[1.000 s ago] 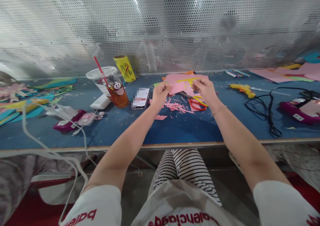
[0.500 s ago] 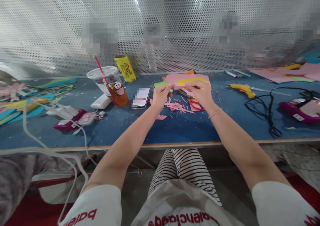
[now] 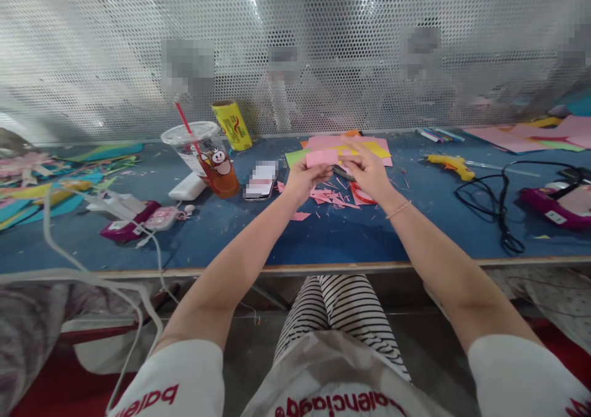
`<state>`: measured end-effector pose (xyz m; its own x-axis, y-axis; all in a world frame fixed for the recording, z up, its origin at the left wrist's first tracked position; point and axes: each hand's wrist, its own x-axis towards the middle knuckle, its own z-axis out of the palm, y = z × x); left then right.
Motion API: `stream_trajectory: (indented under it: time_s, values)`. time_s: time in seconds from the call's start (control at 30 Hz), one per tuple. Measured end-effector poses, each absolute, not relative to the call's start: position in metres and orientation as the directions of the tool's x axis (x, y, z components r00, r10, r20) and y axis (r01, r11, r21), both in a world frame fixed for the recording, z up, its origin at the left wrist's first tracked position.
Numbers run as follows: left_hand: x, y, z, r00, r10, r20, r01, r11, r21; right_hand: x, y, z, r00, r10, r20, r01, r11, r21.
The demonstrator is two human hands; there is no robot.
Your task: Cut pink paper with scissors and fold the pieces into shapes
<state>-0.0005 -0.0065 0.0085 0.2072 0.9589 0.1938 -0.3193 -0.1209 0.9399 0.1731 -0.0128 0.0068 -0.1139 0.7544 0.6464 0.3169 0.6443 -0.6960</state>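
A small pink paper piece (image 3: 322, 157) is held up above the blue table. My left hand (image 3: 302, 180) is closed on its left side, thumb in front. At the right end of the paper, my right hand (image 3: 370, 172) has its thumb and a finger pinched at the edge, with the index finger raised. Just beneath the hands lie scissors with red handles (image 3: 362, 194), partly hidden by my right hand. Thin pink paper scraps (image 3: 332, 198) are scattered beside them. Pink sheets (image 3: 323, 141), a yellow strip (image 3: 378, 149) and a green sheet (image 3: 295, 156) lie behind.
To the left are a phone (image 3: 261, 180), a drink cup with a straw (image 3: 219, 170) and a yellow can (image 3: 233, 127). A yellow glue gun (image 3: 455, 164) and a black cable (image 3: 501, 201) lie right. Purple power strips (image 3: 551, 207) sit at both sides.
The pink piece has turned from edge-on to showing its flat face. My left hand has rotated, and my right index finger has lifted away.
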Motion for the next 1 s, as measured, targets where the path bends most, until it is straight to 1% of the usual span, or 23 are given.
stream_trajectory:
  time_s: [0.07, 0.1, 0.13, 0.2, 0.23, 0.27, 0.33, 0.4, 0.47, 0.53, 0.6, 0.67, 0.7, 0.77, 0.8, 0.83, 0.87, 0.9, 0.93, 1.0]
  values:
    - [-0.003, -0.004, 0.011, 0.144, 0.971, 0.191, -0.348, -0.131, 0.928, 0.186, -0.007, 0.005, -0.08, 0.769, 0.634, 0.445, 0.597, -0.668]
    - [-0.004, -0.002, 0.012, 0.117, 0.974, 0.193, -0.363, -0.139, 0.921, 0.193, -0.004, 0.002, -0.087, 0.787, 0.611, 0.56, 0.546, -0.624]
    - [-0.005, -0.001, 0.013, 0.095, 0.976, 0.198, -0.376, -0.149, 0.915, 0.2, -0.001, -0.001, -0.116, 0.83, 0.546, 0.692, 0.461, -0.555]
    - [-0.006, 0.0, 0.013, 0.065, 0.976, 0.207, -0.39, -0.166, 0.906, 0.209, 0.004, -0.008, -0.145, 0.953, 0.267, 0.881, 0.247, -0.404]
    - [-0.007, 0.001, 0.013, 0.057, 0.977, 0.207, -0.388, -0.169, 0.906, 0.212, 0.005, -0.011, -0.156, 0.976, 0.15, 0.929, 0.197, -0.315]
    - [-0.007, 0.001, 0.013, 0.057, 0.978, 0.203, -0.384, -0.166, 0.908, 0.213, 0.007, -0.014, -0.175, 0.982, 0.077, 0.953, 0.189, -0.238]
    - [-0.007, 0.0, 0.013, 0.076, 0.978, 0.194, -0.382, -0.151, 0.912, 0.212, 0.01, -0.018, -0.205, 0.979, -0.011, 0.969, 0.202, -0.142]
    - [-0.007, -0.001, 0.014, 0.107, 0.975, 0.195, -0.404, -0.137, 0.905, 0.211, 0.012, -0.019, -0.217, 0.976, -0.033, 0.971, 0.212, -0.108]
    - [-0.006, -0.003, 0.016, 0.13, 0.973, 0.19, -0.435, -0.116, 0.893, 0.211, 0.013, -0.019, -0.195, 0.98, -0.029, 0.976, 0.191, -0.107]
    - [-0.006, -0.005, 0.018, 0.133, 0.979, 0.157, -0.459, -0.08, 0.885, 0.213, 0.014, -0.017, -0.132, 0.991, 0.005, 0.982, 0.131, -0.136]
    - [-0.005, -0.005, 0.019, 0.109, 0.988, 0.11, -0.479, -0.045, 0.876, 0.214, 0.014, -0.014, -0.064, 0.995, 0.078, 0.972, 0.08, -0.222]
    - [-0.005, -0.004, 0.02, 0.073, 0.995, 0.074, -0.507, -0.027, 0.861, 0.212, 0.013, -0.01, -0.018, 0.984, 0.178, 0.921, 0.086, -0.38]
    - [-0.005, -0.003, 0.02, 0.055, 0.996, 0.064, -0.521, -0.026, 0.853, 0.209, 0.012, -0.009, -0.009, 0.974, 0.225, 0.87, 0.118, -0.479]
    - [-0.006, -0.001, 0.02, 0.022, 0.998, 0.058, -0.538, -0.037, 0.842, 0.2, 0.008, -0.008, -0.016, 0.957, 0.288, 0.714, 0.213, -0.667]
    - [-0.006, 0.0, 0.02, 0.006, 0.998, 0.063, -0.537, -0.05, 0.842, 0.193, 0.006, -0.008, -0.039, 0.95, 0.311, 0.613, 0.268, -0.743]
    - [-0.007, 0.001, 0.02, -0.01, 0.997, 0.076, -0.532, -0.07, 0.844, 0.187, 0.003, -0.009, -0.064, 0.94, 0.337, 0.528, 0.318, -0.788]
    - [-0.007, 0.002, 0.02, -0.024, 0.995, 0.097, -0.528, -0.095, 0.844, 0.18, -0.001, -0.011, -0.096, 0.937, 0.335, 0.476, 0.339, -0.811]
    - [-0.007, 0.003, 0.02, -0.037, 0.992, 0.12, -0.527, -0.121, 0.841, 0.174, -0.004, -0.012, -0.118, 0.937, 0.33, 0.445, 0.347, -0.826]
    - [-0.007, 0.003, 0.02, -0.049, 0.989, 0.142, -0.529, -0.147, 0.836, 0.168, -0.007, -0.014, -0.179, 0.936, 0.302, 0.417, 0.35, -0.839]
    - [-0.007, 0.003, 0.02, -0.065, 0.982, 0.18, -0.542, -0.186, 0.82, 0.159, -0.012, -0.017, -0.215, 0.934, 0.285, 0.405, 0.351, -0.844]
